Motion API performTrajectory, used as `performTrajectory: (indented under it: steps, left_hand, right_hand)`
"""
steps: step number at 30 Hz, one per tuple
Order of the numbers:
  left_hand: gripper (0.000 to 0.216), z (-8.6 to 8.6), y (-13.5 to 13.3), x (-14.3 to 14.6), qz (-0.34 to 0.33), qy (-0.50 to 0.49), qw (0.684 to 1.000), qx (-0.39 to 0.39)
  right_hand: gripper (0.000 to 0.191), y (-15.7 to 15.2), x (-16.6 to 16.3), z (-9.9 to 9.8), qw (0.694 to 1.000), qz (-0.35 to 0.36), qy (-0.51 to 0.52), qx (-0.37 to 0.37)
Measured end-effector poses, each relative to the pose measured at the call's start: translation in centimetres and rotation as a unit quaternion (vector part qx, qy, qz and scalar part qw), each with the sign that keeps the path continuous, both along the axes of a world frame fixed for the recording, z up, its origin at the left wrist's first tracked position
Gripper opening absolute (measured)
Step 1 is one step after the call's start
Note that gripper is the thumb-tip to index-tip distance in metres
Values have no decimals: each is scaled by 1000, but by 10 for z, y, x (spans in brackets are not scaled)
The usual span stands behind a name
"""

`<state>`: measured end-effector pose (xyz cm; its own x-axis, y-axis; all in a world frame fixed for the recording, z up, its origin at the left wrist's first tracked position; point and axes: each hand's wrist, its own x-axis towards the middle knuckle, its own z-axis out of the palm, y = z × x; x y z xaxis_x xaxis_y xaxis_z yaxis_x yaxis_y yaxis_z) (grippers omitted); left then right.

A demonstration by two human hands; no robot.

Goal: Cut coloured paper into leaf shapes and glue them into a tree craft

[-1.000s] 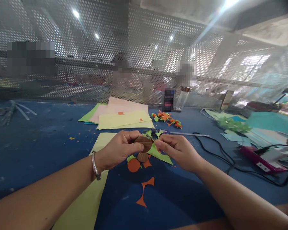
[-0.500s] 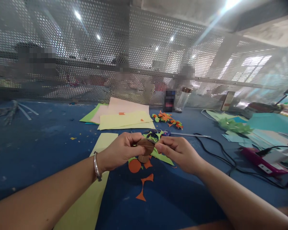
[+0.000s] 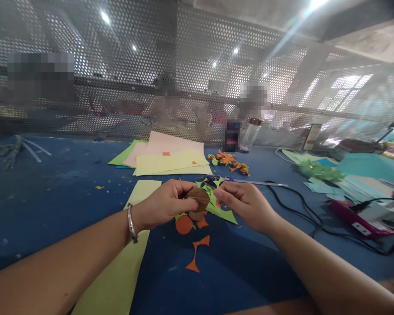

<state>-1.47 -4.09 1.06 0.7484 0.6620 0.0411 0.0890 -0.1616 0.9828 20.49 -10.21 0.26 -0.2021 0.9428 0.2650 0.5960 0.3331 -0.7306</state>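
Note:
Between the thumb and fingers of my left hand (image 3: 164, 203) is a brown disc (image 3: 201, 199) with a wood-like grain, face towards me. My right hand (image 3: 244, 203) is closed in a pinch just right of the disc, apart from it. What its fingertips hold, if anything, is too small to make out. Below the disc a second brown round piece (image 3: 196, 215) shows in part, beside an orange paper circle (image 3: 184, 225). Green paper scraps (image 3: 225, 213) lie behind and under the hands. Nearer me lies an orange offcut (image 3: 193, 265).
A yellow paper strip (image 3: 113, 280) runs under my left forearm. Behind are stacked paper sheets (image 3: 170, 164), curled orange-green scraps (image 3: 228, 159), a glass bottle (image 3: 251, 135) and a perforated screen (image 3: 118, 105). To the right are a black cable (image 3: 302, 214) and a magenta power strip (image 3: 357, 221).
My right hand has drawn slightly right, away from the disc's edge it was touching. My left hand still grips the disc, which now shows more of its face.

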Motion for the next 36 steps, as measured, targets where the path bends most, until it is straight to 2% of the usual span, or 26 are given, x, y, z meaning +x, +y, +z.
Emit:
performTrajectory:
  steps: [5,10,15,19,23,29,33,36]
  left_hand:
    - [30,-4,7,-2,47,8,999,12]
    - [28,-9,22,-11,32,132,989,52]
    - [27,-12,31,-20,13,252,951,180]
    - [41,-8,28,-22,8,303,907,293]
    - [46,-4,22,-20,11,334,885,323]
    - [29,3,17,-16,26,332,882,334]
    - [19,3,26,-24,68,362,850,375]
    - [30,-3,33,-30,111,367,816,433]
  right_hand:
    - [51,3,3,-3,1000,-25,-3,12]
    - [48,4,6,-4,999,-30,-26,24]
    - [47,3,8,-4,997,-37,-46,42]
    - [46,4,8,-4,996,-41,-61,52]
    - [44,4,7,-3,995,-46,-67,49]
    - [46,4,6,-2,994,-49,-86,54]
    - [45,6,7,-4,991,-50,-122,31]
    - [46,8,6,-6,982,-52,-184,-1]
